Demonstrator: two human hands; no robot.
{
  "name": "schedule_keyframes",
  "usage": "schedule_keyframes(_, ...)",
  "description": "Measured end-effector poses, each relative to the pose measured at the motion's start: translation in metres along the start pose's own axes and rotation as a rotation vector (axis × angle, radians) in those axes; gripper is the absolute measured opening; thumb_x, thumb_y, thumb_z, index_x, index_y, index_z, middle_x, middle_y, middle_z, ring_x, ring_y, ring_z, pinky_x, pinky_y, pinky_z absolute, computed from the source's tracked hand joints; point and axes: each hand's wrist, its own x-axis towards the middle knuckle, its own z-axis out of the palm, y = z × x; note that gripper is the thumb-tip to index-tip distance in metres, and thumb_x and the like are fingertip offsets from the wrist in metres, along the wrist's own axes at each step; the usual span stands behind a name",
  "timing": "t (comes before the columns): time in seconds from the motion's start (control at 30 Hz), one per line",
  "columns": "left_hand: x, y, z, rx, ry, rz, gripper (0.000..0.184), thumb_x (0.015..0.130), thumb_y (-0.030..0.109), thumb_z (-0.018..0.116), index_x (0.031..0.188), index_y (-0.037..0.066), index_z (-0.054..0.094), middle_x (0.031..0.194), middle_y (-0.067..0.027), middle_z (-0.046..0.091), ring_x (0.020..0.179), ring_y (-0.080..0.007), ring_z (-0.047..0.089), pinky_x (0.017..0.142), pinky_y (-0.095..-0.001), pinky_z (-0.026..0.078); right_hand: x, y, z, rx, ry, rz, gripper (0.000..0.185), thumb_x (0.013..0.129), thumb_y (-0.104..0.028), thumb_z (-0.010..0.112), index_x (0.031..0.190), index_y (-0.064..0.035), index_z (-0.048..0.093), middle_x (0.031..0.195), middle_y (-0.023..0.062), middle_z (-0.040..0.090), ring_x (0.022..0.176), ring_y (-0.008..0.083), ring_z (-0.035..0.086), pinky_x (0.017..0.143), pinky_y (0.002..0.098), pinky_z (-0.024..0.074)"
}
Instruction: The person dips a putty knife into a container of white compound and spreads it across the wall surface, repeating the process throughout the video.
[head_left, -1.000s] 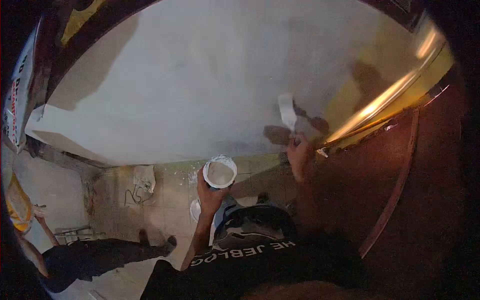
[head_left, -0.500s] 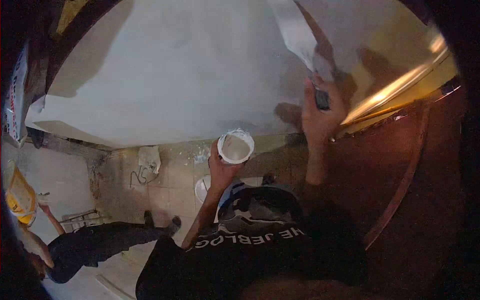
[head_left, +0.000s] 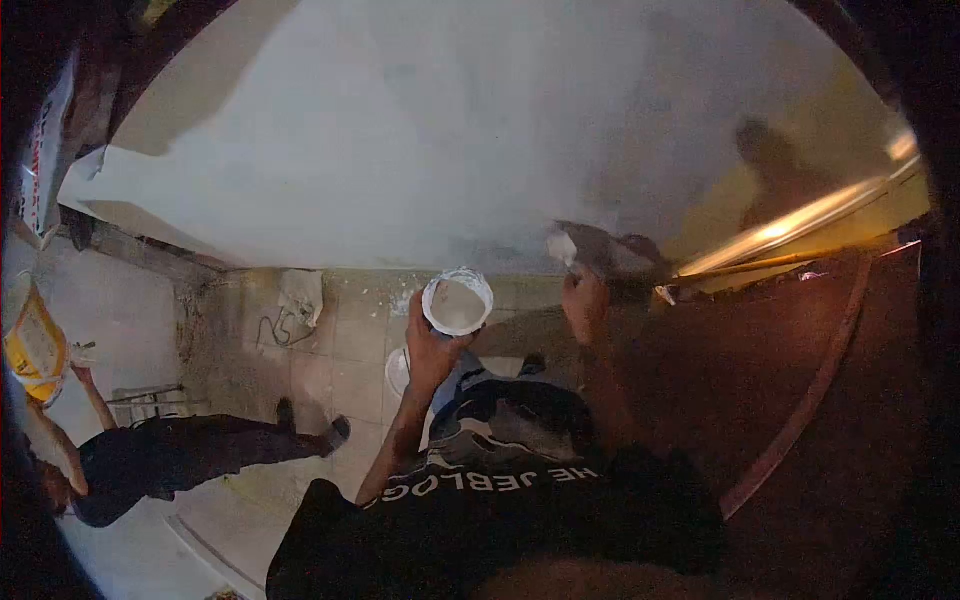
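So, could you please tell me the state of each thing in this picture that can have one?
White tub: open, rim smeared white, gripped in the left hand.
Scraper: held in the right hand; wall contact unclear.
Wall: mostly whitish, yellow towards the right.
Bright strip: shining.
Floor: white specks near the wall.

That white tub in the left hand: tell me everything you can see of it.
The tub is round and looks plastic, its white rim crusted with white smears. Its open mouth faces the camera, showing a pale interior; how full it is, I cannot tell. The left hand grips its outside, holding it above the tiled floor.
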Motion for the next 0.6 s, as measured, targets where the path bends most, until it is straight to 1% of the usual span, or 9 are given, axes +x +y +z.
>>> schedule_keyframes(0.13,0.003,-0.012,-0.002,-0.039,-0.034,0.020,0.082,0.063,0.017,0.089,0.129,0.002,0.042,0.123,-0.0153,0.053,0.115,-0.0270,0.055,0.096,-0.0401,0.046,-0.018,-0.049,-0.044,-0.045,0.013,0.051,0.028,0.091,-0.026,0.063,0.101,0.0001,0.066,0.085,0.0198,0.068,0.078,0.0344,0.067,0.070,0.0411,0.0521)
schedule_keyframes(0.2,0.005,-0.006,-0.004,0.008,-0.047,0.030,0.083,0.063,0.017,0.089,0.129,0.002,0.042,0.122,-0.0153,0.054,0.116,-0.0271,0.054,0.096,-0.0406,0.047,-0.024,-0.091,-0.068,0.204,0.208,-0.071,0.020,0.086,-0.020,0.066,0.095,-0.0025,0.066,0.090,0.0178,0.068,0.078,0.0335,0.068,0.070,0.0438,0.0515)
schedule_keyframes(0.23,0.006,0.009,-0.005,0.017,-0.065,0.010,0.083,0.063,0.018,0.089,0.129,0.002,0.042,0.123,-0.0153,0.053,0.116,-0.0276,0.054,0.096,-0.0408,0.047,-0.024,-0.104,-0.072,0.202,0.211,-0.061,0.020,0.086,-0.020,0.066,0.095,-0.0025,0.066,0.090,0.0178,0.068,0.078,0.0335,0.068,0.070,0.0438,0.0515)
schedule_keyframes(0.3,0.007,0.016,-0.006,0.023,-0.090,-0.003,0.083,0.063,0.019,0.089,0.129,0.002,0.042,0.123,-0.0154,0.053,0.116,-0.0281,0.055,0.096,-0.0410,0.047,-0.016,-0.122,-0.077,0.368,0.490,-0.339,0.016,0.085,-0.018,0.068,0.091,-0.0034,0.066,0.085,0.0156,0.068,0.074,0.0319,0.068,0.065,0.0419,0.0512)
schedule_keyframes(0.4,0.004,0.014,-0.004,0.003,-0.047,0.061,0.082,0.063,0.020,0.088,0.129,0.002,0.042,0.122,-0.0153,0.054,0.115,-0.0286,0.055,0.095,-0.0424,0.047,0.007,-0.119,-0.065,0.232,0.591,-0.414,0.012,0.084,-0.016,0.069,0.087,-0.0045,0.066,0.082,0.0141,0.068,0.073,0.0306,0.068,0.063,0.0409,0.0510)
schedule_keyframes(0.43,0.004,0.017,-0.006,-0.068,-0.079,0.023,0.083,0.064,0.018,0.089,0.130,0.002,0.041,0.123,-0.0153,0.053,0.115,-0.0284,0.055,0.095,-0.0416,0.047,0.009,-0.104,-0.051,0.226,0.600,-0.415,0.012,0.084,-0.016,0.069,0.087,-0.0045,0.066,0.082,0.0141,0.068,0.073,0.0306,0.068,0.063,0.0409,0.0510)
schedule_keyframes(0.5,0.004,0.009,-0.005,-0.151,-0.117,0.004,0.085,0.064,0.017,0.089,0.132,0.002,0.040,0.124,-0.0153,0.053,0.115,-0.0281,0.055,0.095,-0.0407,0.047,0.018,-0.059,-0.013,0.114,0.399,-0.245,0.015,0.086,-0.019,0.067,0.085,-0.0039,0.065,0.082,0.0163,0.067,0.071,0.0321,0.067,0.063,0.0425,0.0507)
schedule_keyframes(0.57,0.002,-0.016,0.000,-0.156,-0.063,0.006,0.084,0.064,0.017,0.089,0.131,0.002,0.041,0.122,-0.0156,0.053,0.115,-0.0281,0.055,0.096,-0.0410,0.047,0.013,-0.032,-0.001,0.038,0.338,-0.191,0.018,0.086,-0.021,0.066,0.087,-0.0032,0.066,0.081,0.0172,0.066,0.072,0.0329,0.067,0.065,0.0433,0.0509)
schedule_keyframes(0.6,0.001,-0.003,0.000,0.021,-0.027,0.028,0.084,0.063,0.018,0.089,0.131,0.002,0.041,0.121,-0.0161,0.053,0.114,-0.0283,0.055,0.096,-0.0410,0.046,0.010,-0.018,0.006,-0.033,0.257,-0.130,0.021,0.087,-0.023,0.065,0.089,-0.0025,0.067,0.080,0.0181,0.066,0.073,0.0337,0.066,0.067,0.0441,0.0511)
